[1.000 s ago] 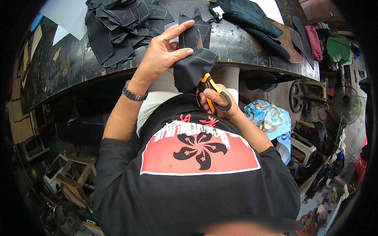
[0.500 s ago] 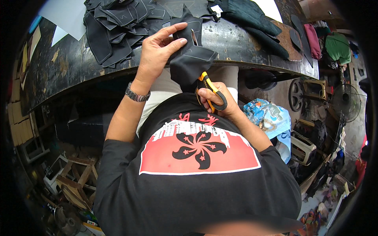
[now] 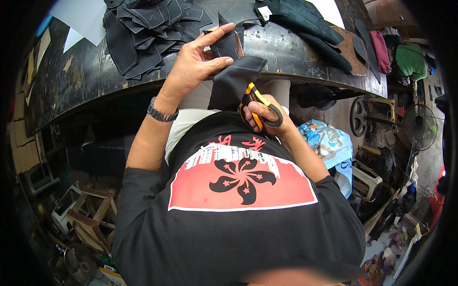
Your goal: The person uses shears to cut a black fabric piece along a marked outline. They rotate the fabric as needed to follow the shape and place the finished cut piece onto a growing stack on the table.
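My left hand [image 3: 193,66] pinches a black sheet of leather-like material [image 3: 233,82] with pale marked lines, at the near edge of the table. The thumb lies on top of the sheet and the forefinger stretches along its far part. My right hand [image 3: 272,119] is closed round the yellow-and-black handles of a pair of scissors [image 3: 252,90], low in front of the table edge. A hanging flap of the sheet covers most of the blades. A narrow blade part shows beyond the flap, beside my left fingertips.
A heap of cut black pieces [image 3: 143,35] lies on the worn dark table [image 3: 81,83] to the left. Folded dark material [image 3: 303,24] and a brown board [image 3: 350,50] lie to the right. Below at right are a blue patterned bag [image 3: 327,138] and a fan [image 3: 422,126].
My right hand and the scissors handles have shifted slightly right. My left hand has moved a little toward me along the sheet, and the sheet's flap has turned and shifted right.
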The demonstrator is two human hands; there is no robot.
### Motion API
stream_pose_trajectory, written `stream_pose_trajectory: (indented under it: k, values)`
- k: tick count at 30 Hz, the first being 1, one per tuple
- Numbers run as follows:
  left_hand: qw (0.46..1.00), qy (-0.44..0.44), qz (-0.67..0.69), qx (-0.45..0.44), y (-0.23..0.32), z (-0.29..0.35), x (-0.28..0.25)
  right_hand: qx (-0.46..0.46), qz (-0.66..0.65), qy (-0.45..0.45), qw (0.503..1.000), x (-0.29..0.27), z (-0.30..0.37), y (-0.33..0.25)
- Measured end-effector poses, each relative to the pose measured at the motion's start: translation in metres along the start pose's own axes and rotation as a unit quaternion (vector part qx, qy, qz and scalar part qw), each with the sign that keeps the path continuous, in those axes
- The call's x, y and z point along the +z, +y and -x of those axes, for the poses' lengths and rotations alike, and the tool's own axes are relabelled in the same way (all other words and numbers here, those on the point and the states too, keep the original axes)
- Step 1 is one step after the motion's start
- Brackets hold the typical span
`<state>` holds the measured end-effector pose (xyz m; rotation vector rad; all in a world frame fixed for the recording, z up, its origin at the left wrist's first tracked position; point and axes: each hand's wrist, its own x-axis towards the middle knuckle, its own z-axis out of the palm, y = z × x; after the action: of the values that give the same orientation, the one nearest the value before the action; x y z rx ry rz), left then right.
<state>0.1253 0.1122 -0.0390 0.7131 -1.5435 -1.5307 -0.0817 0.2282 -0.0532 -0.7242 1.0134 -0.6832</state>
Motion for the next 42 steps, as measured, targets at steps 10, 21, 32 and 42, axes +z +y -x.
stream_pose_trajectory:
  k: [10,21,32,42]
  values:
    - [0.996,-0.024,-0.081,-0.026,0.009,-0.017,-0.027,0.034,0.038,0.035,0.998,0.001,0.005,0.000]
    - [0.970,-0.211,-0.121,-0.023,0.026,-0.024,-0.032,0.016,0.058,-0.043,0.997,-0.005,0.003,-0.003]
    - [0.977,-0.198,-0.082,0.004,0.025,-0.022,-0.031,-0.028,-0.010,-0.109,0.994,-0.013,0.000,0.004]
    - [0.985,-0.136,-0.098,0.023,0.018,-0.015,-0.024,-0.021,-0.156,-0.181,0.971,-0.011,-0.002,0.013]
